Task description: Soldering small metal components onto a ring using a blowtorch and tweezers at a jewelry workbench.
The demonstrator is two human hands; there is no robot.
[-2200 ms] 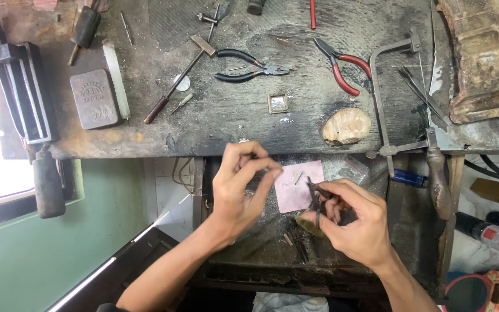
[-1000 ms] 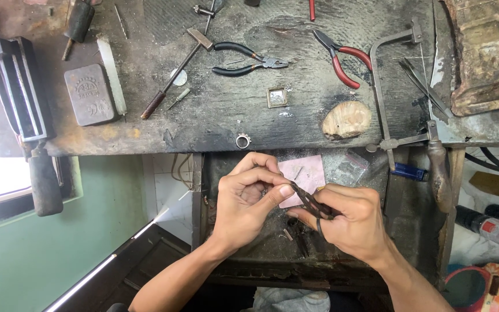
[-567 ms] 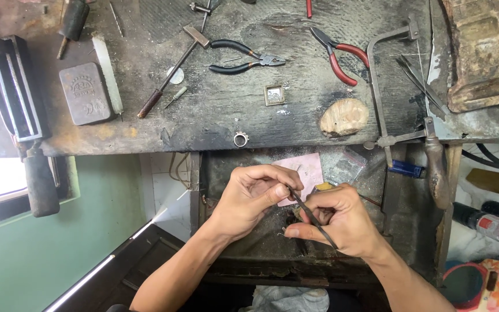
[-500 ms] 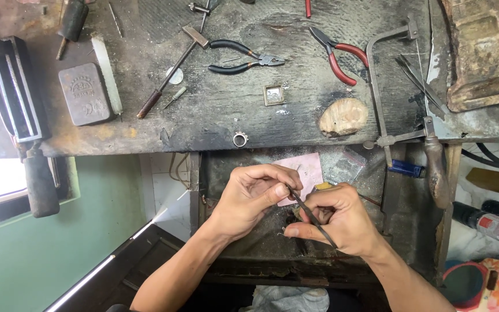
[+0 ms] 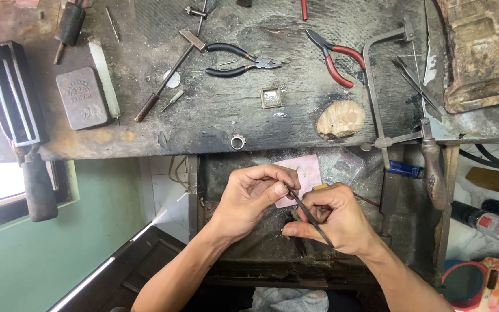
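Below a scarred workbench (image 5: 215,115), over its open drawer (image 5: 249,254), the right hand (image 5: 336,219) pinches slim dark tweezers (image 5: 307,211); their tips meet the left hand (image 5: 249,196), thumb and forefinger closed on something too small to identify. A pink paper (image 5: 307,173) lies just behind.

A single head-worn camera looks steeply down from above the person, close over the left hand (image 5: 249,199) and right hand (image 5: 333,222) at lower centre. The view faces the worn workbench (image 5: 226,115) filling the upper part, with a green wall (image 5: 59,242) at lower left
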